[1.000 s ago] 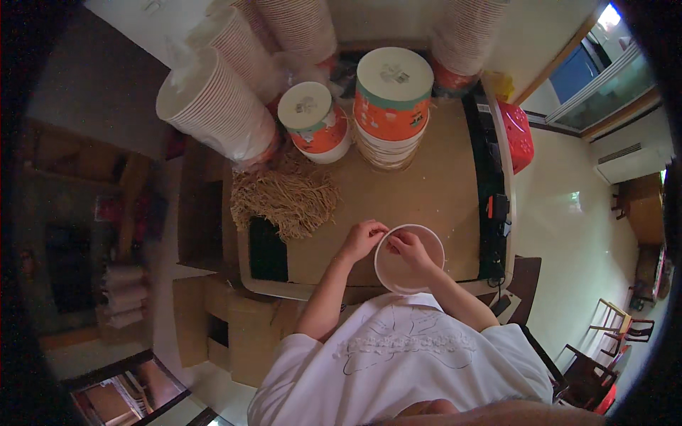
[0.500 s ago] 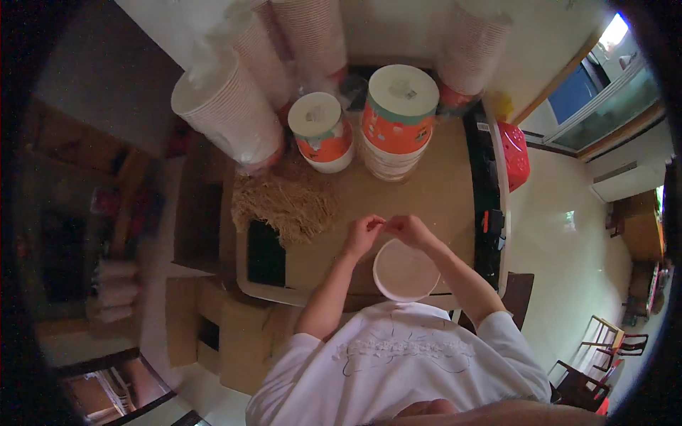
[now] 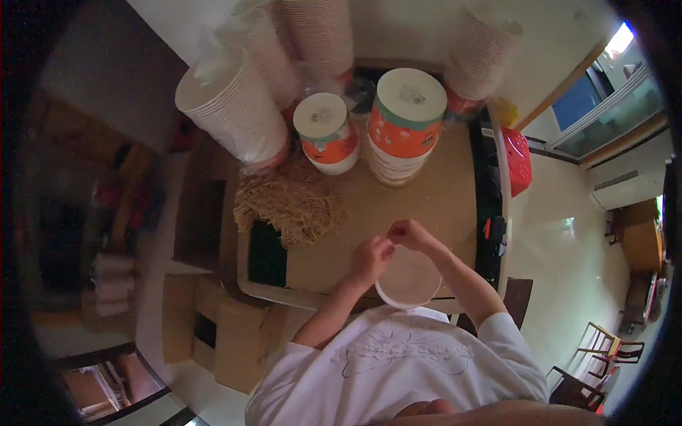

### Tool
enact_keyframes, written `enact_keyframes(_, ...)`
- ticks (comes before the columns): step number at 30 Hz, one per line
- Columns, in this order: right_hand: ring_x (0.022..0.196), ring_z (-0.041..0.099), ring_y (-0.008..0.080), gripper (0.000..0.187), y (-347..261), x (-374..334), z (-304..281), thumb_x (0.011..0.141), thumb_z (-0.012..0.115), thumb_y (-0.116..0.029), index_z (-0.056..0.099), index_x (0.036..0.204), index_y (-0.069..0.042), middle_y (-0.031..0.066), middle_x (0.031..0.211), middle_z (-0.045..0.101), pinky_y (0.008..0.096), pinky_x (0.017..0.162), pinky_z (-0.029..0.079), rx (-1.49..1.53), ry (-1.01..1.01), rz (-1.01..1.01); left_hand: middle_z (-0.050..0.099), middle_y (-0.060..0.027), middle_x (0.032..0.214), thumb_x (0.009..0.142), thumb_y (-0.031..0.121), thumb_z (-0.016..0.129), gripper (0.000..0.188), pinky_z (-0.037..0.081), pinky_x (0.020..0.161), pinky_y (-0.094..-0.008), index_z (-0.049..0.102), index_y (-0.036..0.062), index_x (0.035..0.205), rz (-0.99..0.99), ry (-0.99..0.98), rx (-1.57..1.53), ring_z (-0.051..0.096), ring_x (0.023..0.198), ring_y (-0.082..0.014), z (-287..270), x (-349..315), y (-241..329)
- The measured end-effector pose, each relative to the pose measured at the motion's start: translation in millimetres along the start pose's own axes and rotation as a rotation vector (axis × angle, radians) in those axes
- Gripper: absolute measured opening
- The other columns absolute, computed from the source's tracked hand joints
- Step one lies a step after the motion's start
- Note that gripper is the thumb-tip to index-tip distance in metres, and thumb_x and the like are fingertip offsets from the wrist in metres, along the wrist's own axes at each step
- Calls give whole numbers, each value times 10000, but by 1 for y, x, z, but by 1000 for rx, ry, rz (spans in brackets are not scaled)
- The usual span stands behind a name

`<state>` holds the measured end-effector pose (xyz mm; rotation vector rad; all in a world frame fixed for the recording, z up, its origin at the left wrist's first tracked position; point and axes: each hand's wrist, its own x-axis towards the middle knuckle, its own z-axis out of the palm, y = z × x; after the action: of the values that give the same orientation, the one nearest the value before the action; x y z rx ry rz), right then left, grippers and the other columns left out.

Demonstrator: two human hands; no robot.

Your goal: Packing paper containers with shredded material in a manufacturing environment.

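Observation:
A white paper tub (image 3: pixel 410 282) stands mouth up at the table's near edge, close against my shirt. Over its far left rim my left hand (image 3: pixel 372 260) is closed in a pinch. My right hand (image 3: pixel 412 235) is pinched too, its fingertips meeting the left ones by the rim. Whatever lies between the fingers is too small or hidden to make out. Left of the hands lies a tangled heap of tan fibrous strands (image 3: pixel 288 206). Beyond stand two upside-down orange-and-white paper tubs, a smaller one (image 3: pixel 327 135) and a larger stack (image 3: pixel 406 117).
Tall plastic-wrapped stacks of white tubs (image 3: pixel 238 106) line the table's back left, with another stack (image 3: pixel 483 53) at the back right. A black-and-orange tool (image 3: pixel 495 229) lies on the table's right edge. Cardboard boxes (image 3: pixel 238 330) sit on the floor, lower left. A red plastic stool (image 3: pixel 517 162) stands right.
My left hand has moved nearer to me, onto the tub's rim, and turned. The right hand has shifted slightly right and nearer. Both stay pinched together.

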<state>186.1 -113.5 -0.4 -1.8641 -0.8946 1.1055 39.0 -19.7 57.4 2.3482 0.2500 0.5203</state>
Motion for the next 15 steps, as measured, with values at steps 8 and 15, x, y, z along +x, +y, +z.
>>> enact_keyframes(8,635,548,107,72,-17,-13,5,716,579,-90,581,765,-37,55,678,597,268,580,449,8,-15,44,587,-128,689,765,181,519,139,431,524,-422,563,87,857,-169,-586,97,572,601,-304,33,-26,30)
enact_keyframes(15,623,540,96,62,-8,-18,10,689,583,-54,560,745,-42,23,663,589,257,560,446,32,31,32,594,-104,677,745,57,534,77,462,571,-344,566,48,814,-397,-32,-430,586,619,-254,0,4,-20)
